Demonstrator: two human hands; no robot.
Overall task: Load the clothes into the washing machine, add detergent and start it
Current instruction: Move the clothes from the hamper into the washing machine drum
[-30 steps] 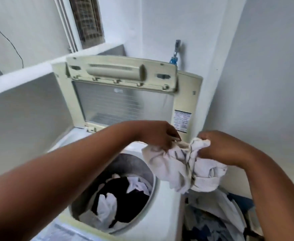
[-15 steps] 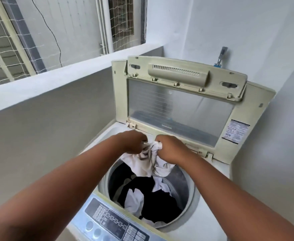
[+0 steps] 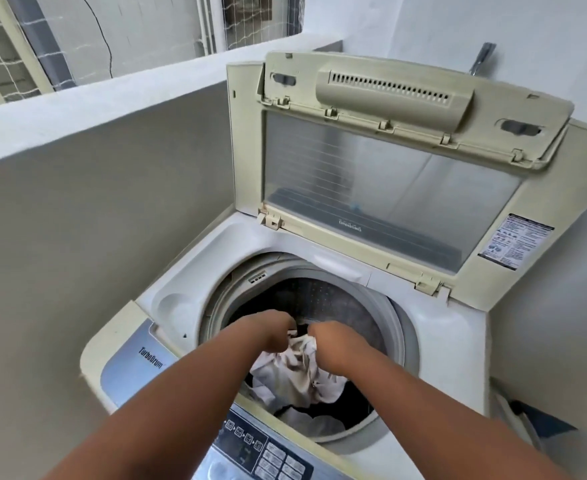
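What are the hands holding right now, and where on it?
Both the left hand and right hand grip the white garment by its bunched top edge, over the drum.

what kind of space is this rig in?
Likely a home laundry nook on a balcony: a top-loading washing machine with its lid raised, a low ledge wall with netting outside, and a tap behind.

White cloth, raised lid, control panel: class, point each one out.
white cloth (image 3: pixel 294 370), head view, middle of its crumpled folds
raised lid (image 3: pixel 382 188), head view, its clear window
control panel (image 3: pixel 268 452), head view, its button block
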